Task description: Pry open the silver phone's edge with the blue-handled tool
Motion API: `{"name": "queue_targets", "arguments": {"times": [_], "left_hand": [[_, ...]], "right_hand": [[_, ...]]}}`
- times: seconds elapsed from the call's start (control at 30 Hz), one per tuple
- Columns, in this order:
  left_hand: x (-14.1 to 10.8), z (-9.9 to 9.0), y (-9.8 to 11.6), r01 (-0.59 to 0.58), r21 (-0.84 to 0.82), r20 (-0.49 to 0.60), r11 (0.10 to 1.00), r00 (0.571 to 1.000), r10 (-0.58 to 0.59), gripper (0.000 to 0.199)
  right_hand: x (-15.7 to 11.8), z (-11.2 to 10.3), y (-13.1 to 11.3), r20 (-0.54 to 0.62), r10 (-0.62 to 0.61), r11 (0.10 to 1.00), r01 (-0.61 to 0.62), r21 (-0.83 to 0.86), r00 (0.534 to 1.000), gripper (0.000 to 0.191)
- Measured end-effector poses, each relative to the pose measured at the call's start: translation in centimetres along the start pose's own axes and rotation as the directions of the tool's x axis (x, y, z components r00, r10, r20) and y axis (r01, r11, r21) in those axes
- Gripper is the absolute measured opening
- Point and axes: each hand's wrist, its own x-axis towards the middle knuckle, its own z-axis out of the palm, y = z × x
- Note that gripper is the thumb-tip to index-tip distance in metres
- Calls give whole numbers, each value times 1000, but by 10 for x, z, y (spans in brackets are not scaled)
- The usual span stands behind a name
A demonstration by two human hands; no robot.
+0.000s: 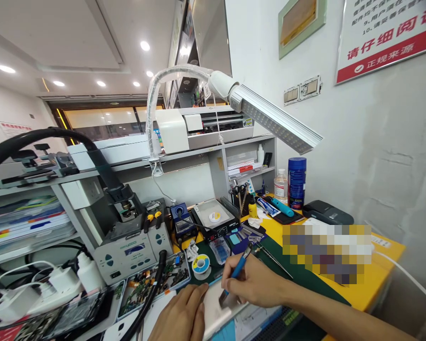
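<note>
My right hand is closed around a blue-handled scraper, held like a pen and tilted. Its flat tip meets the surface of a thin pale panel, perhaps a tablet, lying at the near edge of the green mat. Resting along the panel's left end is my left hand, fingers stretched out and close together, holding nothing that I can see. Beyond the hands sit a solder wire spool and a small clear box. Tweezers lie right of my right hand.
On the left are a grey hot-air station, a tray of small parts, a black hose and a power strip. A lamp overhangs the bench. Behind stand a blue can and a clear bottle.
</note>
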Motion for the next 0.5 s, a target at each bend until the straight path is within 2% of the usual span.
{"name": "queue_targets", "arguments": {"times": [0.07,0.17,0.33,0.5], "left_hand": [[-1,0,0,-1,2,-6,1000,1000,1,54],[-2,2,-2,-1,-22,-36,1000,999,0,53],[-5,5,-5,-55,-106,-170,993,985,36,45],[-6,6,-7,-73,-132,-192,989,980,46,43]], "right_hand": [[0,1,1,5,14,1000,-14,17,1000,6],[0,1,2,-48,6,1000,-7,-20,999,3],[1,2,4,-31,-29,999,28,-28,999,2],[1,2,5,-33,-33,999,32,-17,999,2]]}}
